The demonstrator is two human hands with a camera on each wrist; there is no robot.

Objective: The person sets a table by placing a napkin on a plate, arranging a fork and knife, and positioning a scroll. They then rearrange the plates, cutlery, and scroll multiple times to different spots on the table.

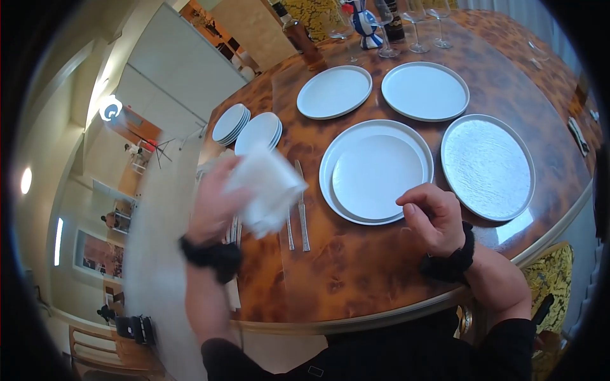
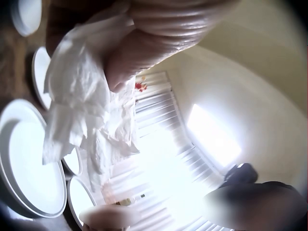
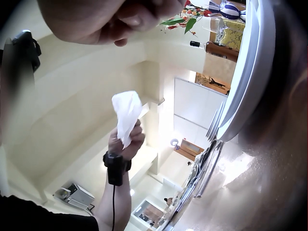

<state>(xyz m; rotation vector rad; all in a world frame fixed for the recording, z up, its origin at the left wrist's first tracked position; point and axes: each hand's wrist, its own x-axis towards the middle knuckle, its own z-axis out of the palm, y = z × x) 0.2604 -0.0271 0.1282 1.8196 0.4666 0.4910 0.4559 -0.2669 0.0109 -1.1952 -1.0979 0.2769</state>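
Observation:
A crumpled white cloth or paper napkin (image 1: pixel 267 193) is pinched by the left hand (image 1: pixel 217 206), raised over the left part of the table and blurred. In the left wrist view the napkin (image 2: pixel 79 91) hangs in loose folds from the fingers. The right hand (image 1: pixel 435 219), empty, hovers by the lower right rim of the stacked plates (image 1: pixel 381 174), its fingers loosely curled. The smaller plate lies off-centre inside the larger one. In the right wrist view the napkin (image 3: pixel 127 113) shows above the left hand (image 3: pixel 126 144).
Three large plates, one of them glossy (image 1: pixel 488 168), surround the stacked pair. Two piles of small plates (image 1: pixel 257 133) stand at the left, near knives (image 1: pixel 302 219) and other cutlery. A bottle (image 1: pixel 298 38) and several stemmed glasses stand at the back. A patterned chair (image 1: pixel 549 273) is at lower right.

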